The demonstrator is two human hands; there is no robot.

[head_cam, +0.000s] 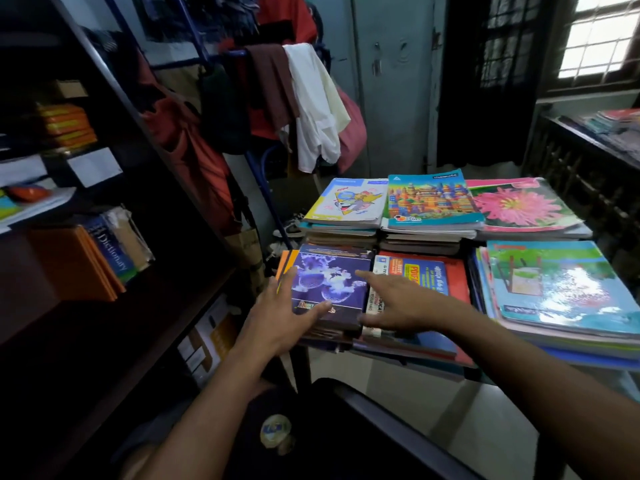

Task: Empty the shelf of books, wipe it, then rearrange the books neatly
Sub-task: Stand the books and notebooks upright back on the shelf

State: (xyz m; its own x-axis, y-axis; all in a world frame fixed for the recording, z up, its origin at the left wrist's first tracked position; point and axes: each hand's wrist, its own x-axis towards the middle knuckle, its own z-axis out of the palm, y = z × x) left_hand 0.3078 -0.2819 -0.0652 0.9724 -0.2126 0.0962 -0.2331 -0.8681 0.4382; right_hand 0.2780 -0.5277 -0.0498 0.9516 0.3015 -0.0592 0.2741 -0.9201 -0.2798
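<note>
Left hand [277, 317] open, fingers spread, palm on the near-left edge of the purple book [329, 285]; right hand [398, 303] open, index finger pointing onto the same cover, thumb at the stack's spine side; purple book tops the near stack at 12 o'clock, red book [457, 282] just beside at 1; more book stacks [429, 202] behind; dark shelf [114, 306] at 9 o'clock, a dictionary [110, 251] leaning inside.

Dim room, window [602, 36] glare top right, shelf [104, 237] shadowed, edges warped
</note>
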